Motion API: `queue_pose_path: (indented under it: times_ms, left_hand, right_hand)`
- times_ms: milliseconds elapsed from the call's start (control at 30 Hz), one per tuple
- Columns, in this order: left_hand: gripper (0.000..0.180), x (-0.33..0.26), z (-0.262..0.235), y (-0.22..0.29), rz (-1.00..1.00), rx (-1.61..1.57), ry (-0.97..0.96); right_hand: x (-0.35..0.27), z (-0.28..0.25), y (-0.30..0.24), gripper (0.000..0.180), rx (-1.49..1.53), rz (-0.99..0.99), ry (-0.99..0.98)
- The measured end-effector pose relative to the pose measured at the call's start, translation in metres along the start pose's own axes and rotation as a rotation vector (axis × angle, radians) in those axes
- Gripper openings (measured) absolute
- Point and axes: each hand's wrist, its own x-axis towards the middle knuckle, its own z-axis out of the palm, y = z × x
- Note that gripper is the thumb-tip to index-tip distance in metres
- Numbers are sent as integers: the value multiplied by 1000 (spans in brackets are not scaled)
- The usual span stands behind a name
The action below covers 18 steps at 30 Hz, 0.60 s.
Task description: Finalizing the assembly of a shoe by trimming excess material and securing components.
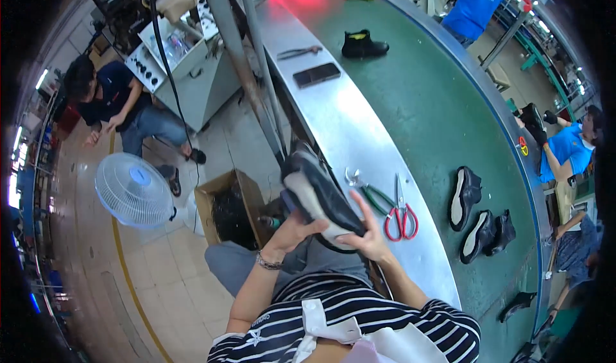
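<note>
A black shoe [328,199] with a pale strip along its side is tilted between my two hands over my lap. My left hand [295,234] grips it from below, thumb lying across the pale strip. On the other side, my right hand [368,236] holds the lower end with its thumb against the shoe and a finger stretched up along it. Just right of my right hand, red-handled scissors [393,225] and green-handled cutters [377,196] lie on the metal ledge [340,122].
Along the ledge runs a green conveyor belt [410,106] carrying a black ankle boot [364,46] and several black shoes [463,199]. A phone [317,75] and pliers [299,52] lie farther up the ledge. A cardboard box [212,218], a fan [135,190] and a seated person [131,106] are left.
</note>
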Motion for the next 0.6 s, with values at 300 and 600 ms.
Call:
queue_pose_path:
  times_ms: [300, 600]
  left_hand:
    - [74, 32, -13, -1, -45, 193, -188]
    - [69, 129, -42, -24, 97, 957, -100]
  right_hand:
    - [39, -129, -8, 65, -450, -224, 861]
    - [92, -222, -8, 59, -1207, -64, 966]
